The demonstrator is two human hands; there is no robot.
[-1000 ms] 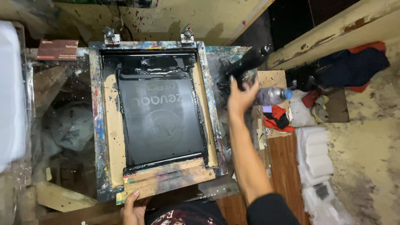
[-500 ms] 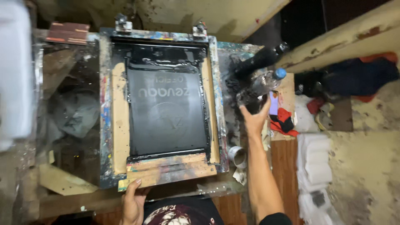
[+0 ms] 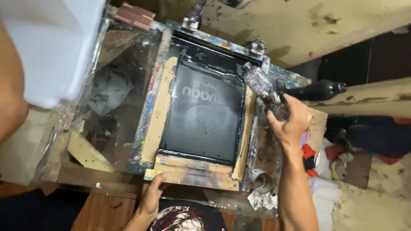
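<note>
A screen-printing frame (image 3: 159,109) with black mesh and tan taped edges lies on a paint-smeared table. My left hand (image 3: 153,194) rests on the frame's near edge, fingers touching the wood. My right hand (image 3: 289,122) is shut on a clear, crumpled plastic bottle (image 3: 262,87), held tilted with its top over the frame's far right corner. The mesh (image 3: 205,115) is coated in black ink with a faint mirrored design.
A black bottle (image 3: 319,90) lies right of the frame. A small metal tin (image 3: 262,180) and a crumpled rag (image 3: 262,200) sit by the near right corner. White sheets (image 3: 47,47) stand at the left. Cloths (image 3: 310,156) are piled at the right.
My right hand took the clear bottle from the right side and brought it left over the frame's corner. The view shifted right; my left hand stayed on the frame's edge.
</note>
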